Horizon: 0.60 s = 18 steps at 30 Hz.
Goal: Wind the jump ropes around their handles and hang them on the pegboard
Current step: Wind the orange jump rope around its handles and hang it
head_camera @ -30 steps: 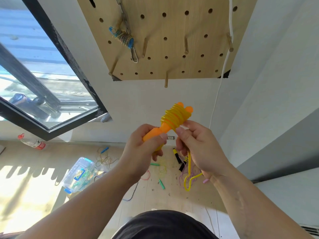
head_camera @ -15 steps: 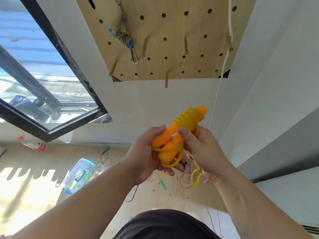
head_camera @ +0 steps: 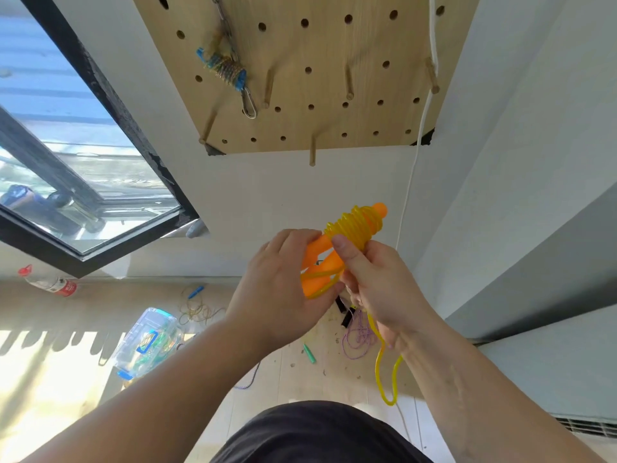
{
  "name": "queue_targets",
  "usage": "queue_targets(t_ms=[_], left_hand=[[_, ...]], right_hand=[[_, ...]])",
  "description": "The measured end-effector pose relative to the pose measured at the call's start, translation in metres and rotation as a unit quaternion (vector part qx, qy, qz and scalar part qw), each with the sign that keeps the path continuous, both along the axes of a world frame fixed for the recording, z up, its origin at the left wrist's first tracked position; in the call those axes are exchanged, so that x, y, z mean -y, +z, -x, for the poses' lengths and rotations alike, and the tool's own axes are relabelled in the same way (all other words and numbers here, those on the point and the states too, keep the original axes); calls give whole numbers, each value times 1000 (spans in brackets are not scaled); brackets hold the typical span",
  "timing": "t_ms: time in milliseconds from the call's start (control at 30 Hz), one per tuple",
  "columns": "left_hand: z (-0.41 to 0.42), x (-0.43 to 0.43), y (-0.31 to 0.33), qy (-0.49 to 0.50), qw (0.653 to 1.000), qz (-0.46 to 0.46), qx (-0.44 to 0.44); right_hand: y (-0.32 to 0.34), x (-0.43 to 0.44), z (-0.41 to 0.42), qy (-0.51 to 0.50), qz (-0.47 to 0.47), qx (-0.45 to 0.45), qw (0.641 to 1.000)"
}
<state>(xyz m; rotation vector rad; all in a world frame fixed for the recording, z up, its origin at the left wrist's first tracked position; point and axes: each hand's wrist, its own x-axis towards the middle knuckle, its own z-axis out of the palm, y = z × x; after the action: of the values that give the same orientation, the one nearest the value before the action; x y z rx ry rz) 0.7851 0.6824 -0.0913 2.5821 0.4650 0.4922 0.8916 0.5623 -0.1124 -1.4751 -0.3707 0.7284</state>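
Only one camera is here, and it sits on the person's head. It faces the white wall [head_camera: 267,195] and looks down along it, through a wide-angle lens that bends the edges. The pegboard [head_camera: 334,95] is at the top centre of the frame, the window [head_camera: 83,162] in the upper left and the wooden floor [head_camera: 100,295] in the lower left. The left hand [head_camera: 277,289] and the right hand [head_camera: 384,289] hold the jump rope [head_camera: 354,225] very near the lens, in the centre. The dark shirt [head_camera: 317,432] touches the bottom edge.
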Motion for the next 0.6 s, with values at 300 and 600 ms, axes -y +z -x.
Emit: queue_targets(t_ms=[300, 600], left_hand=[[-1, -6, 16, 74, 784, 611, 86], [5, -9, 11, -17, 592, 805, -29]], right_hand=[[9, 15, -11, 84, -51, 34, 995], [9, 24, -26, 129, -82, 66, 986]])
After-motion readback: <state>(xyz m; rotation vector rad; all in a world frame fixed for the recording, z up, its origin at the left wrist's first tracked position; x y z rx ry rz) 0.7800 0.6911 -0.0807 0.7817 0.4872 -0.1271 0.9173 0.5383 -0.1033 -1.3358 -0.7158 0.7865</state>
